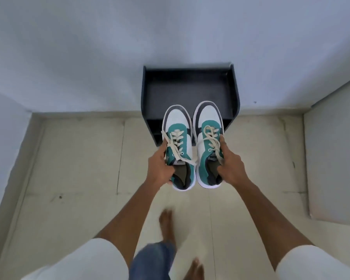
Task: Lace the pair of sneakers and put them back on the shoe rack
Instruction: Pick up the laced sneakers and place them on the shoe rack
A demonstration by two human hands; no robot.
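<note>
I hold two teal, white and grey sneakers side by side in the air, toes pointing away from me. My left hand grips the left sneaker at its outer side and collar. My right hand grips the right sneaker the same way. Both shoes carry cream laces threaded through the eyelets, with loose ends hanging over the tongues. The dark shoe rack stands against the wall straight ahead, just beyond the toes, its top shelf bare.
The floor is pale tile. My bare feet show below, blurred. A white wall runs behind the rack, and a light panel or door stands at the right.
</note>
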